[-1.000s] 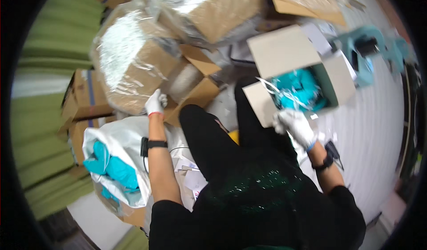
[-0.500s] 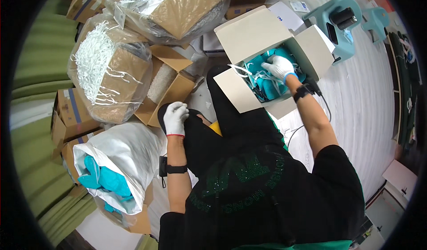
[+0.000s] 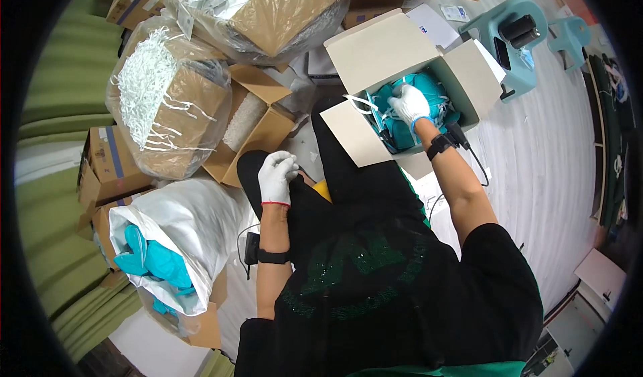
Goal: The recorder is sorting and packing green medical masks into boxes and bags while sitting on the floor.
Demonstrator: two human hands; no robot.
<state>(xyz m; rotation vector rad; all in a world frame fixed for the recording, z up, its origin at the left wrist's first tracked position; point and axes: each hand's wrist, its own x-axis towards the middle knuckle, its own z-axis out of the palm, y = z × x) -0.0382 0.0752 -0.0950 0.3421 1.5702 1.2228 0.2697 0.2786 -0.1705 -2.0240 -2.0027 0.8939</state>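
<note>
My right hand, in a white glove with a blue cuff, reaches into an open cardboard box with a pale inside. Its fingers are bent down among teal face masks with white straps; whatever they grip is hidden beneath the glove. My left hand, in a white glove with a red cuff, is held over my left knee. Its fingers are curled together, and nothing shows in them. At the left stands a white sack, its mouth open on teal pieces.
A plastic-wrapped carton spills white straps at the left. Behind it stands another wrapped carton with white pieces. An open brown box is near my left leg. Teal stools stand far right, beside a green curtain-free pale floor.
My right hand has shifted slightly left and nearer within the box, over the masks. My left hand has moved a little right above the knee, its fingers still curled.
</note>
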